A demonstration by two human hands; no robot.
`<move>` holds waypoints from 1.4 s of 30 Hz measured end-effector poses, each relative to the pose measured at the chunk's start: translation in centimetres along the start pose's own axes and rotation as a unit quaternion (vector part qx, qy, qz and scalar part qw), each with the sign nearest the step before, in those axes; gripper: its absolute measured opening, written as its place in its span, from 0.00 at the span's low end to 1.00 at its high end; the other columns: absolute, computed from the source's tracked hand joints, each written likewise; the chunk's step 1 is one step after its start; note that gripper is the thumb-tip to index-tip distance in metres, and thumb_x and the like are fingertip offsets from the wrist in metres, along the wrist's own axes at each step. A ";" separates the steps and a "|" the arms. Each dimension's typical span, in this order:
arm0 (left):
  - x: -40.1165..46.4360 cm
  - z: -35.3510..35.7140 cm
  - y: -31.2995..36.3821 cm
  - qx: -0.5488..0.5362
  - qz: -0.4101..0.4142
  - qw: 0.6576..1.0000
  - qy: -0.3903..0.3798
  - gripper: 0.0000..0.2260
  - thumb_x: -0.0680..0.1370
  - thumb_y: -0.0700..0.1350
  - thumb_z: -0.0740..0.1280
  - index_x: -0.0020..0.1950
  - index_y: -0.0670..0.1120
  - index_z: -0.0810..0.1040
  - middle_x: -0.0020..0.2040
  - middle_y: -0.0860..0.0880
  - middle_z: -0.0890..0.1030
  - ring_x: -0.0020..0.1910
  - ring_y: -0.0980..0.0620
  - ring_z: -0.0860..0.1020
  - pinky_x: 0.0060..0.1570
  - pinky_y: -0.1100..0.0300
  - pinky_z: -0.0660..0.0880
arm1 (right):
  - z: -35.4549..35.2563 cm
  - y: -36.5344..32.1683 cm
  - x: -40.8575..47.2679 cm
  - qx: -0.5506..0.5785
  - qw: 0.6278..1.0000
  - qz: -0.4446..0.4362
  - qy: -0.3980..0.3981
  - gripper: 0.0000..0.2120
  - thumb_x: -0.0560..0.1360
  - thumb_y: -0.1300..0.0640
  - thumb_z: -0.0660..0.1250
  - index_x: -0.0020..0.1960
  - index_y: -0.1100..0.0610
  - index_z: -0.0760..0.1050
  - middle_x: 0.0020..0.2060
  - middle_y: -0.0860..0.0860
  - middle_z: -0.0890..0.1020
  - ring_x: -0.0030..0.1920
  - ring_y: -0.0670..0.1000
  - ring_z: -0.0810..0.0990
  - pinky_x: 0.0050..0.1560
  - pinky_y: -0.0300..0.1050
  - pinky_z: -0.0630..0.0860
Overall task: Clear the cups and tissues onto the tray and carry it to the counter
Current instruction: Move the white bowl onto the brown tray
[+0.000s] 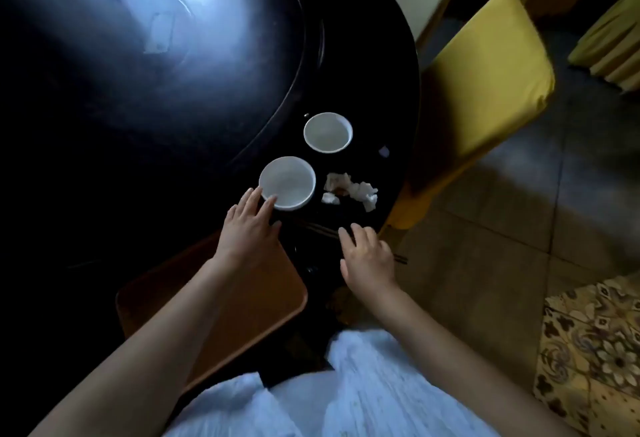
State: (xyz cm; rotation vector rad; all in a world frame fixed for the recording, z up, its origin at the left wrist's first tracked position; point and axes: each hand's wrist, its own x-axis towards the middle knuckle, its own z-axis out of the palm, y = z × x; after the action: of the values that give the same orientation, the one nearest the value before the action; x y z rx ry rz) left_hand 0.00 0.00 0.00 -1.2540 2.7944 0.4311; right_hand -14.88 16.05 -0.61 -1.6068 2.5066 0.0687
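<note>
Two white cups stand on the dark round table: a near cup (287, 182) and a far cup (328, 132). Crumpled white tissues (351, 191) lie to the right of the near cup. An orange-brown tray (256, 298) rests at the table's near edge, partly under my left arm. My left hand (249, 229) is open, its fingertips touching the near cup's left rim. My right hand (367, 256) is open, hovering over dark chopsticks (322, 230) just below the tissues.
A raised turntable (156, 56) covers most of the table (391, 90). A small white scrap (383, 151) lies near the far cup. A yellow-covered chair (485, 90) stands close to the table's right edge, with tiled floor (519, 211) and a patterned rug (595, 350) beyond.
</note>
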 end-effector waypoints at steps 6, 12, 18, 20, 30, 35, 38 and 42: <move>4.0 0.7 0.3 0.018 -0.066 0.997 -0.032 0.25 0.78 0.55 0.55 0.74 0.48 0.59 0.76 0.42 0.56 0.74 0.43 0.55 0.68 0.45 0.61 | 0.8 1.7 2.6 0.011 0.997 -0.076 -0.010 0.33 0.51 0.55 0.82 0.55 0.55 0.80 0.42 0.54 0.83 0.37 0.54 0.81 0.25 0.41 0.75; 4.7 1.7 0.3 -0.013 -0.074 0.995 -0.062 0.20 0.78 0.52 0.57 0.64 0.39 0.70 0.74 0.40 0.61 0.72 0.42 0.61 0.65 0.47 0.66 | 0.9 1.9 3.7 0.009 0.993 -0.113 -0.008 0.27 0.46 0.65 0.80 0.45 0.56 0.83 0.29 0.52 0.80 0.29 0.52 0.78 0.18 0.37 0.69; 4.6 1.7 -0.7 -0.080 -0.003 0.995 -0.059 0.10 0.73 0.43 0.68 0.53 0.44 0.80 0.55 0.45 0.80 0.56 0.41 0.75 0.56 0.48 0.73 | 0.6 1.7 3.9 0.016 0.992 -0.126 -0.023 0.18 0.43 0.69 0.77 0.28 0.57 0.75 0.20 0.50 0.74 0.24 0.50 0.74 0.16 0.35 0.64; 4.6 1.7 -0.9 -0.105 -0.003 0.994 -0.013 0.07 0.72 0.40 0.69 0.49 0.43 0.82 0.51 0.45 0.82 0.52 0.41 0.78 0.52 0.50 0.75 | 0.7 1.7 4.0 0.022 0.992 -0.122 -0.035 0.19 0.42 0.69 0.78 0.25 0.56 0.72 0.18 0.50 0.73 0.22 0.50 0.73 0.15 0.34 0.63; 2.7 1.3 -1.5 -0.121 0.029 0.987 0.101 0.03 0.70 0.37 0.71 0.42 0.41 0.82 0.43 0.45 0.84 0.42 0.44 0.82 0.45 0.57 0.76 | 1.1 2.6 4.5 0.058 0.992 -0.100 -0.053 0.15 0.49 0.66 0.79 0.24 0.54 0.74 0.20 0.48 0.75 0.25 0.50 0.75 0.16 0.36 0.60; -1.4 -0.2 -3.1 -0.122 -0.017 0.981 0.152 0.05 0.70 0.37 0.71 0.46 0.41 0.82 0.45 0.45 0.84 0.45 0.46 0.81 0.48 0.59 0.75 | 0.5 3.1 4.4 0.112 0.985 -0.089 -0.099 0.09 0.75 0.59 0.64 0.52 0.56 0.79 0.44 0.53 0.83 0.50 0.54 0.78 0.42 0.50 0.79; -5.0 -1.2 -4.6 -0.114 -0.034 0.979 0.163 0.06 0.69 0.36 0.72 0.46 0.40 0.82 0.45 0.44 0.84 0.45 0.45 0.81 0.47 0.57 0.76 | -0.3 2.8 4.5 0.150 0.979 -0.057 -0.127 0.12 0.75 0.55 0.64 0.57 0.52 0.78 0.49 0.52 0.83 0.53 0.54 0.78 0.48 0.49 0.77; -10.0 -0.7 -6.8 -0.098 -0.066 0.982 0.151 0.08 0.67 0.35 0.74 0.45 0.39 0.83 0.43 0.42 0.84 0.42 0.44 0.82 0.47 0.56 0.76 | -0.9 1.7 4.6 0.252 0.957 -0.009 -0.146 0.11 0.73 0.57 0.68 0.55 0.52 0.80 0.49 0.50 0.85 0.52 0.51 0.81 0.50 0.48 0.78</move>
State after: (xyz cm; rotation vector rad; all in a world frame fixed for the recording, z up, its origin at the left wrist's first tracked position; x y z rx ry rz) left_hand 11.78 2.79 0.67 -1.6647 2.9443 0.5615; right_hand -18.38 12.55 -0.52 -1.2982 2.0641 -0.2919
